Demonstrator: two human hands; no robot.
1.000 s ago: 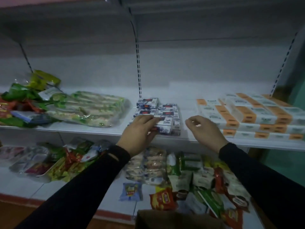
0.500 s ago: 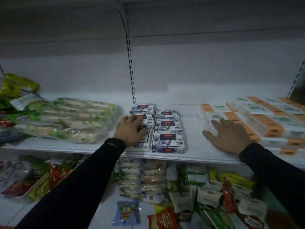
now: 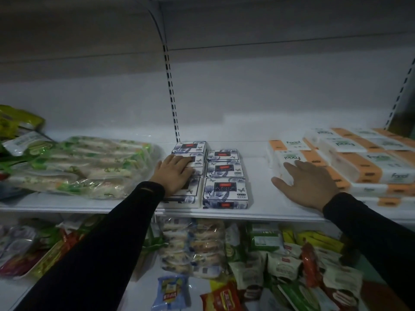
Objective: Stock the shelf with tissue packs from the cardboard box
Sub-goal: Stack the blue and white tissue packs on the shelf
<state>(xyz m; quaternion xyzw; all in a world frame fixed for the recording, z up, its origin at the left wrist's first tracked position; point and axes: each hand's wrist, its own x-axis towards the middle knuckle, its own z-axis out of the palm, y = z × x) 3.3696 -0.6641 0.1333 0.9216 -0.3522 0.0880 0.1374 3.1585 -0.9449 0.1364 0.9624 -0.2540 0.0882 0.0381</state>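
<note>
The white shelf (image 3: 258, 208) fills my view as it did half a second ago; little has changed beyond the camera leaning slightly closer. To my right lie the orange-and-white tissue packs (image 3: 357, 167), stacked in layers; I read "Facial" on several, but I cannot count them all. On the left sits a clear bag of green-printed snacks (image 3: 89, 167). In the middle are the blue floral tissue packs (image 3: 225, 193), six by my count: two columns of three, with dark red-and-black labels too small to read. My right hand (image 3: 308, 184) still lies flat, fingers spread and gripping nothing, against the nearest "Facial" pack. My left hand (image 3: 174, 171) stays pressed on the left column, fingers fairly straight, not grasping. Mixed snack packets (image 3: 224, 254) crowd the lower shelf.
</note>
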